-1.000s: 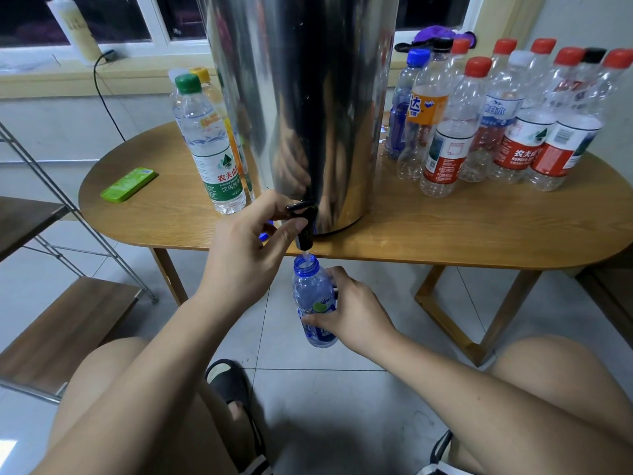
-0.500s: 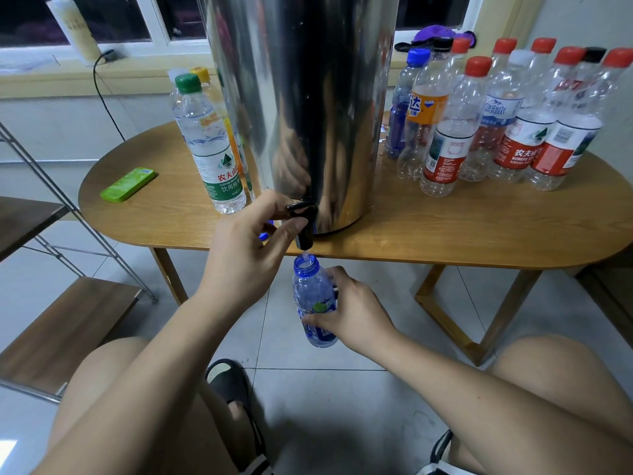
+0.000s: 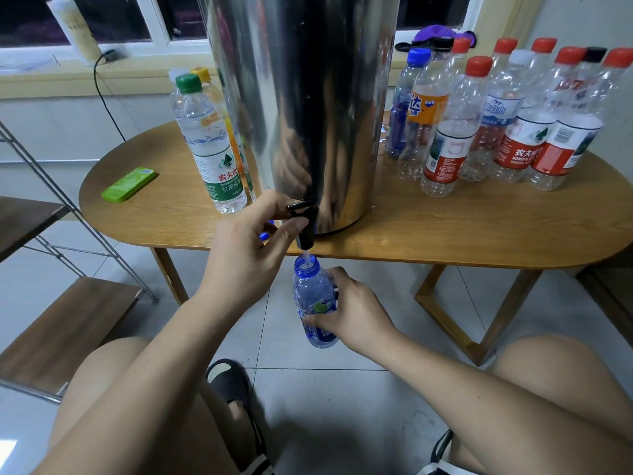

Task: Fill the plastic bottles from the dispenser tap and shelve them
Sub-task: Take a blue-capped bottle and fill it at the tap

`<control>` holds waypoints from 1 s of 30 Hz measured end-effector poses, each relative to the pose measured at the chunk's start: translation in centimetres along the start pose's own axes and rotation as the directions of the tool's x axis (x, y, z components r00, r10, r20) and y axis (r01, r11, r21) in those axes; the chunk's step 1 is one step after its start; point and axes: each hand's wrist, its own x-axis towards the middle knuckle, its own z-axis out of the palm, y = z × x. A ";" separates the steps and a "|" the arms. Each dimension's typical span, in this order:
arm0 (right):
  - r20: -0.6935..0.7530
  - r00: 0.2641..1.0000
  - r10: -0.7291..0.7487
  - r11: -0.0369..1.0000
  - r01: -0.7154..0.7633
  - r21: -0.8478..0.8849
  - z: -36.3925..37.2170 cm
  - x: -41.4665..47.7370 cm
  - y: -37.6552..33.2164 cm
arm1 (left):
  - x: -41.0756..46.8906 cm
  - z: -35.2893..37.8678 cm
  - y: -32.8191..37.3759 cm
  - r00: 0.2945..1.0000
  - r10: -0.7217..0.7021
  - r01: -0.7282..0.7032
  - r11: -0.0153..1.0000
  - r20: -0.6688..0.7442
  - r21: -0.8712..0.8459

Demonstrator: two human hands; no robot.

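2 knees at the sides, open floor tile between them. Right hand (image 3: 349, 313) grips the uncapped blue bottle (image 3: 313, 296), upright below the table (image 3: 445, 231) front edge. Its mouth sits just under the tap (image 3: 305, 224), with a thin stream going in. Left hand (image 3: 250, 248) is curled round the tap lever, thumb underneath. Small blue bit under the palm, maybe the cap, can't tell. Dispenser (image 3: 308, 97) stands at the front edge, tap overhanging it. Green-capped bottle (image 3: 209, 142) is just left of it, green case (image 3: 128, 184) near the left rim. Bottle cluster (image 3: 513, 125) crowds the right rear. Shelf rack (image 3: 68, 323) stands left of the table, floor gap between.
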 end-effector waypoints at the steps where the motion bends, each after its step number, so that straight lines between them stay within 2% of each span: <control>1: -0.001 1.000 -0.001 1.000 0.001 -0.001 0.0 0.0 0.0 | 0.0 0.0 0.1 1.000 0.000 0.000 1.000 -0.001 0.001; 30: 0.001 1.000 -0.015 0.999 0.015 0.040 0.1 -0.1 0.0 | 0.0 0.0 0.0 1.000 0.003 -0.003 1.000 0.000 -0.002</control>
